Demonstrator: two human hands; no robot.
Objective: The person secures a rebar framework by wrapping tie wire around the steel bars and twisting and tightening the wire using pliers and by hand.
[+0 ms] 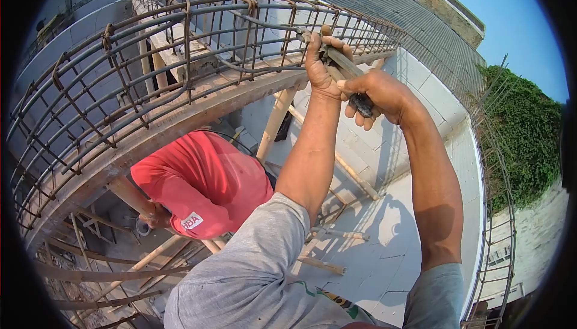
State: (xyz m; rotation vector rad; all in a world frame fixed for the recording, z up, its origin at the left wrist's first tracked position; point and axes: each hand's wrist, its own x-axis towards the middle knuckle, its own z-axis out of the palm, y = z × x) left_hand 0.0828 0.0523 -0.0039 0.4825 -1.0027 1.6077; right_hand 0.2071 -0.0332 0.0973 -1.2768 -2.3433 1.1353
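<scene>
A worn metal tool with two long handles [340, 60] is in both my hands, close to the side of the rebar cage [246, 40]; its exact kind is hard to make out. My left hand [324, 67] is closed around it near the head, at the end of a grey bar. Lower down, my right hand [378, 94] grips the handles, and a black handle end [362, 105] sticks out beneath its fingers. The tool's jaws are partly hidden by my left fingers.
The cage runs over a long wooden formwork board [174, 115]. Below it, a person in a red shirt [210, 179] bends among wooden props [276, 123]. Pale block walls [396, 143] stand to the right, with another rebar strip [499, 239] beyond.
</scene>
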